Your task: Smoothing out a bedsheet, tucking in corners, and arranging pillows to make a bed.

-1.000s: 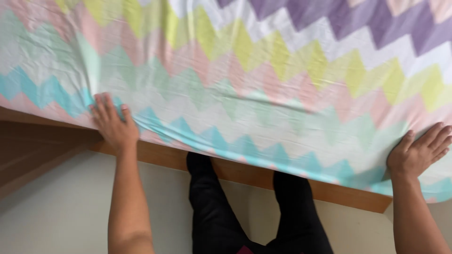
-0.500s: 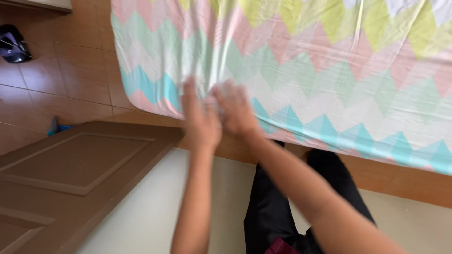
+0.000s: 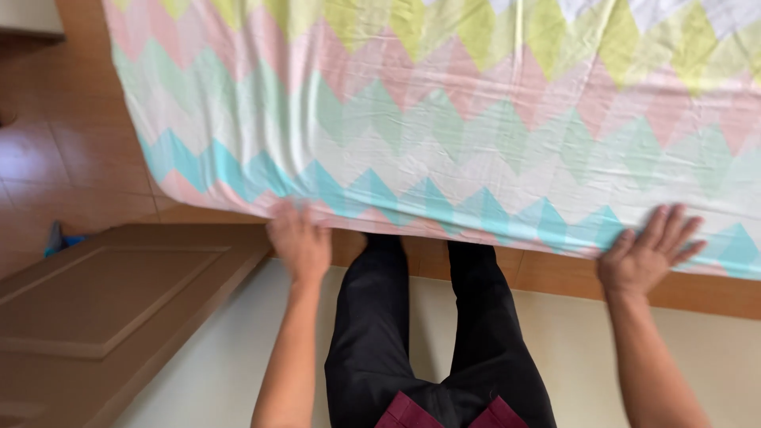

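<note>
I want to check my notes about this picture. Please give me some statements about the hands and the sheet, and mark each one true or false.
1. Both hands rest on the near edge of the sheet. True.
2. The sheet has a zigzag pattern. True.
3. The left hand holds a blue brush. False: it lies on the sheet's edge and holds no tool.
4. The right hand has its fingers spread. True.
5. The hands touch each other. False: they are far apart, with the person's legs between them.
</note>
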